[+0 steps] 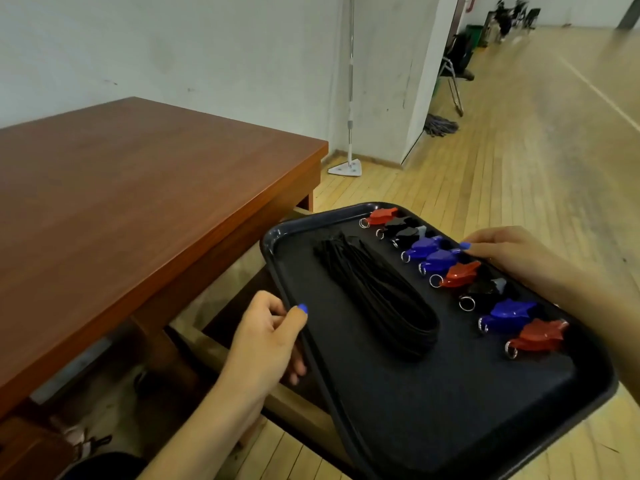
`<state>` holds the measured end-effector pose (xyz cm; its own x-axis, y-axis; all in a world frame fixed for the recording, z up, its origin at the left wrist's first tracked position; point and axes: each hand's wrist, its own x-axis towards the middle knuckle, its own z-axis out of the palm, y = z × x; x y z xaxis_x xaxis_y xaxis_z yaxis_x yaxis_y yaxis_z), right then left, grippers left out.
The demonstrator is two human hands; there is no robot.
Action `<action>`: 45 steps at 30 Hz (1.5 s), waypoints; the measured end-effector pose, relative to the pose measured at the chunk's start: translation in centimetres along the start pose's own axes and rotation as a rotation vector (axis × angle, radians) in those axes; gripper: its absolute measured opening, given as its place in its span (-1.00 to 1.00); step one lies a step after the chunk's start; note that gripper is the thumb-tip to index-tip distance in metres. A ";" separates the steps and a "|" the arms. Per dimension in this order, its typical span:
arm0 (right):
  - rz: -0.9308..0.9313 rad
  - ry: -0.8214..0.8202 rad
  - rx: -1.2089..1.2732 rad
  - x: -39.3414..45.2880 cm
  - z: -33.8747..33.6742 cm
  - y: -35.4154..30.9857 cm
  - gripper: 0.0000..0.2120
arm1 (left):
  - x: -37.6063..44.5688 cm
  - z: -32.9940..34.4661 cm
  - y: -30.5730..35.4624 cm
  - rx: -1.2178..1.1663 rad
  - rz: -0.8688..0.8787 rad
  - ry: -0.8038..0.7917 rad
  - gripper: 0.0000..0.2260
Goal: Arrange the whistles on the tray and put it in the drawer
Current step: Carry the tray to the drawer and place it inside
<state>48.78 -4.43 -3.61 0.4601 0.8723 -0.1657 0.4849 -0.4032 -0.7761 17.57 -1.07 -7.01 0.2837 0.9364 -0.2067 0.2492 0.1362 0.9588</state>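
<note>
A: What fills the frame?

B: A reddish-brown wooden table [131,188] at left; a black rectangular plastic tray [433,393] at lower right, held off the table above the floor.

A: And on it?

B: A bundle of black cords [377,296], with nine red, black and blue plastic whistles [464,271] in a row along its right edge.

A: The hands?

B: The left hand [266,341] clasps the tray's left rim; the right hand [519,254] grips the right rim beside the whistles.
</note>
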 end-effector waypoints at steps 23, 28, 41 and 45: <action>-0.165 -0.190 -0.345 8.6 3.9 0.6 -0.80 | 3.7 -0.4 -3.6 -0.097 -0.178 0.009 -0.82; -0.225 -0.218 -0.391 11.5 5.9 -1.4 -0.78 | 4.3 -0.9 -4.5 -0.138 -0.183 0.072 -0.83; -0.230 -0.379 -0.599 15.6 12.1 -4.1 -0.72 | 5.2 -2.2 -5.6 -0.168 -0.363 -0.012 -0.82; -0.239 -0.379 -0.671 16.2 12.5 -4.0 -0.77 | 5.2 -2.7 -4.7 -0.296 -0.470 -0.096 -0.78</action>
<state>45.01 14.75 -10.81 0.0623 0.9419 -0.3299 0.9370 -0.1690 -0.3057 15.37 4.02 -12.11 0.2915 0.7210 -0.6287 0.1024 0.6299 0.7699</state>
